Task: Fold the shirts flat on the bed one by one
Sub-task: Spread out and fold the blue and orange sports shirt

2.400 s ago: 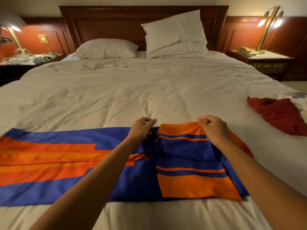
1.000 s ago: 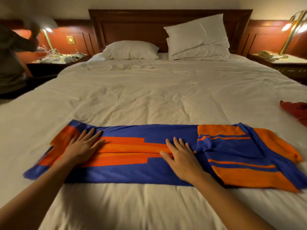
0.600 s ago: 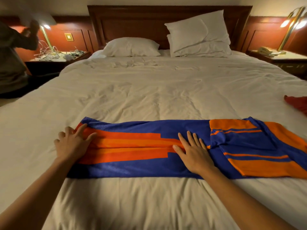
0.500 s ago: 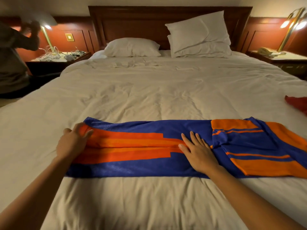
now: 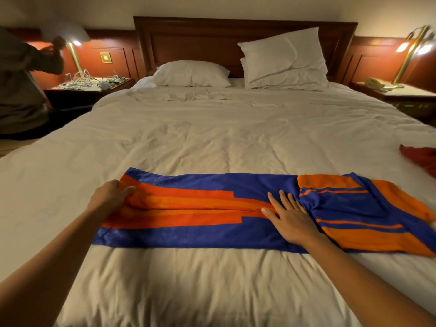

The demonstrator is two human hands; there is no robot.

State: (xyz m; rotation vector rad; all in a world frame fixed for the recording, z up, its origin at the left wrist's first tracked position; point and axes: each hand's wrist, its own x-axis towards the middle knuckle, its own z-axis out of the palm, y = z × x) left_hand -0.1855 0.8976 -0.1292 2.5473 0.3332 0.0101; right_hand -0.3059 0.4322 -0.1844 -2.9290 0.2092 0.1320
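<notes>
Fingers point(image 5: 275, 202) of the right hand point(image 5: 291, 218) are pressed flat on the shirt point(image 5: 200, 208), its end gripped by the left hand point(image 5: 109, 197) — a crosswise fold seems due.

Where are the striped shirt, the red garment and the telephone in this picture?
blue and orange shirt point(image 5: 203, 236), head view, blue band along its near edge.
red garment point(image 5: 422, 158), head view, its folds at the picture's right edge.
telephone point(image 5: 375, 84), head view, its pale body on the right nightstand.
</notes>
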